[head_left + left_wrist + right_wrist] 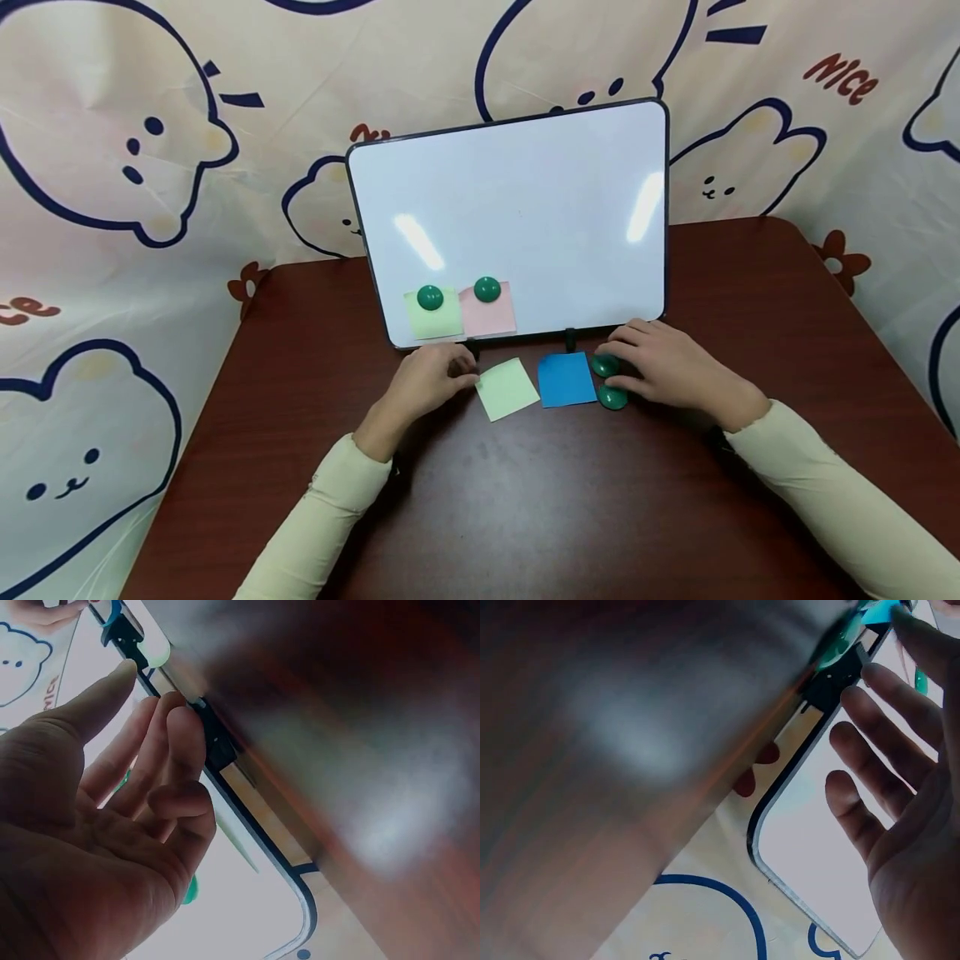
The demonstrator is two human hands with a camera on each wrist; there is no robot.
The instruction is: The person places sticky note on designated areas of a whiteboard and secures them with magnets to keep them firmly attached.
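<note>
A yellow-green sticky note (507, 389) lies on the table, with the thumb tip of my left hand (431, 379) right at its left edge. That hand's other fingers are loosely bent, and no object shows between them in the left wrist view. To the right lies a blue sticky note (567, 380). Beside it are two round green magnets, an upper one (604, 365) and a lower one (612, 397). My right hand (663, 364) reaches over these from the right, fingertips at the magnets and thumb close to the lower one. Its fingers look spread and fairly straight in the right wrist view.
Behind the notes a whiteboard (517, 208) stands tilted on black feet. Low on its left, a green note (435, 323) and a pink note (491, 318) hang under green magnets. The brown table (495, 508) reaches back to a cartoon-print cloth (247, 50).
</note>
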